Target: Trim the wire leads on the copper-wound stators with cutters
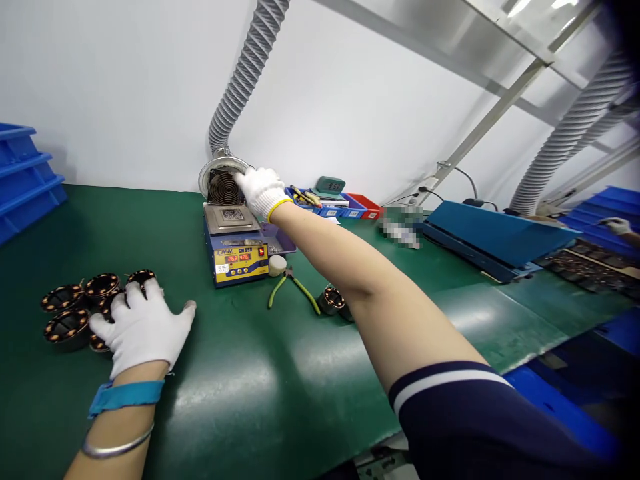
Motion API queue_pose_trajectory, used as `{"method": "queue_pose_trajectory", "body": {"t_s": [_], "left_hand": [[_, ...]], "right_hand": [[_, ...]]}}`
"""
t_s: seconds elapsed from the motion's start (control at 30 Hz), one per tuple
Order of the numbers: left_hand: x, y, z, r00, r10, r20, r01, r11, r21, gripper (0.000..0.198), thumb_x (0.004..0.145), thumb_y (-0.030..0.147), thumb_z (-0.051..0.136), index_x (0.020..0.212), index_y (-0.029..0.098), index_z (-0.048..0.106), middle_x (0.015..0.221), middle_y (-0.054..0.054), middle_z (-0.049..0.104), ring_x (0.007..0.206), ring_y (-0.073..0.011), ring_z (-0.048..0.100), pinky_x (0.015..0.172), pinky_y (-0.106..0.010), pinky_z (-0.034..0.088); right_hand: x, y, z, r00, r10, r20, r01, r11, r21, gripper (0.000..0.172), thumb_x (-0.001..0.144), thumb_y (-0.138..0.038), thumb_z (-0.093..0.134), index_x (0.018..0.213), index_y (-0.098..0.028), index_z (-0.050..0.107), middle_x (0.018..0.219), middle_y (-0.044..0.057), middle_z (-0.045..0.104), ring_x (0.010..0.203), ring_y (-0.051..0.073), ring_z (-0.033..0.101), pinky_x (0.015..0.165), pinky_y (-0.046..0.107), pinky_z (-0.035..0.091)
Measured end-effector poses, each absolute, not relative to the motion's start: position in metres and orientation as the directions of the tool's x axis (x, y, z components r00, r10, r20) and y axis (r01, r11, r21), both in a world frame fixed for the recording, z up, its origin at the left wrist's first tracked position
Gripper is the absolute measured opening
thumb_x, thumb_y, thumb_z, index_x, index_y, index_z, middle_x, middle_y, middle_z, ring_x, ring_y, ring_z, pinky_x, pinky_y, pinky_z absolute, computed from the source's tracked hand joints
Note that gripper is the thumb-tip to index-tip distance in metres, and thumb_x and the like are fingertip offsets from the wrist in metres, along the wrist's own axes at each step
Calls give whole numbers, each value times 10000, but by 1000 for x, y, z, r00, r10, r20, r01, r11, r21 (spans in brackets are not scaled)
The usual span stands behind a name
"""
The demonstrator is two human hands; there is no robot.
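Note:
My left hand (150,327), in a white glove, lies open with spread fingers at the right side of a group of black rings (67,327) dotted with copper-coloured spots. Its fingertips overlap the nearest rings. My right hand (263,190), also gloved, reaches far forward with curled fingers at the right edge of a dark spiral grille (224,189). What those fingers grip is hidden. Behind the grille sits a round metal hood (204,181). Below stands a blue and yellow heating unit (241,262) with a lit red display and a metal top plate (233,217).
Green-handled cutters (305,295) and a small white round item (277,265) lie before the unit. More rings (331,300) sit under my right arm. Blue bins (27,177) are stacked left; a blue panel (495,233) stands right. Another person's gloved hand (619,225) shows far right.

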State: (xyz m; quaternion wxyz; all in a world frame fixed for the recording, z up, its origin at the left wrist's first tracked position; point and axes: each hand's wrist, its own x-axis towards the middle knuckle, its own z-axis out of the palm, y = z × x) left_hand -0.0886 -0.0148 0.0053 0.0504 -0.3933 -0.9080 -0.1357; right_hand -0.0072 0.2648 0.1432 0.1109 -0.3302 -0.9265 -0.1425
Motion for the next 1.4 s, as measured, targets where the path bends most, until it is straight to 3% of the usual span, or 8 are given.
{"method": "queue_pose_trajectory", "body": {"t_s": [0.07, 0.2, 0.3, 0.53, 0.73, 1.0, 1.17, 1.4], "left_hand": [[-85, -15, 14, -697, 701, 151, 715, 664, 218, 726, 871, 649, 442, 1329, 94, 532, 1339, -345, 535, 1225, -540, 507, 973, -739, 327], [-66, -14, 31, -695, 707, 131, 716, 665, 213, 720, 912, 596, 399, 1364, 45, 500, 1234, -326, 598, 1108, -495, 598, 947, -634, 392], [-50, -12, 35, -649, 749, 132, 759, 624, 185, 722, 916, 557, 409, 1411, 34, 466, 1286, -305, 596, 1067, -449, 627, 919, -566, 438], [-51, -10, 37, -659, 750, 65, 749, 644, 158, 697, 928, 573, 366, 1415, 86, 472, 1368, -256, 580, 1086, -434, 626, 836, -537, 482], [-54, -14, 37, -654, 747, 118, 754, 630, 187, 698, 921, 573, 389, 1408, 80, 474, 1410, -242, 568, 1139, -407, 624, 1048, -564, 395], [-52, -16, 26, -620, 780, 82, 784, 612, 104, 668, 915, 560, 392, 1389, 101, 502, 1545, -257, 433, 1178, -465, 597, 1066, -686, 306], [-59, -13, 24, -605, 794, 59, 794, 597, 114, 653, 912, 534, 407, 1369, 79, 506, 1512, -239, 484, 1149, -408, 619, 1165, -602, 258], [-66, -9, 27, -677, 735, -31, 712, 665, 223, 685, 898, 593, 392, 1377, 121, 519, 1507, -181, 507, 1428, -457, 350, 1112, -573, 390]], "right_hand": [[2, 269, 148, -647, 665, 373, 733, 677, 65, 466, 805, -219, 679, 1266, -167, 631, 1228, 177, 666, 1096, 347, 652, 931, 524, 539], [14, 280, 143, -462, 846, 265, 687, 531, -497, 271, 778, -349, 676, 959, -150, 707, 895, 100, 712, 848, 248, 686, 809, 382, 570], [13, 286, 129, -421, 892, 167, 616, 416, -669, 232, 770, -347, 645, 868, -145, 703, 735, 66, 669, 698, 197, 660, 697, 322, 561], [4, 283, 109, -424, 877, 225, 622, 463, -631, 285, 736, -339, 674, 966, -172, 701, 915, 52, 731, 886, 205, 694, 861, 297, 557], [-2, 282, 93, -409, 880, 240, 659, 467, -590, 492, 759, -322, 669, 1221, -159, 628, 1144, 101, 730, 1062, 245, 699, 979, 345, 539], [-2, 286, 84, -425, 878, 221, 677, 470, -566, 624, 710, -278, 718, 1309, -156, 592, 1215, 94, 715, 1129, 236, 683, 1014, 321, 526], [-3, 288, 83, -427, 876, 224, 683, 475, -555, 621, 715, -283, 717, 1312, -164, 594, 1225, 86, 710, 1149, 236, 676, 1030, 325, 520], [-3, 282, 86, -406, 890, 205, 698, 447, -560, 575, 750, -320, 709, 1293, -155, 611, 1200, 77, 717, 1130, 233, 683, 1020, 317, 529]]}}
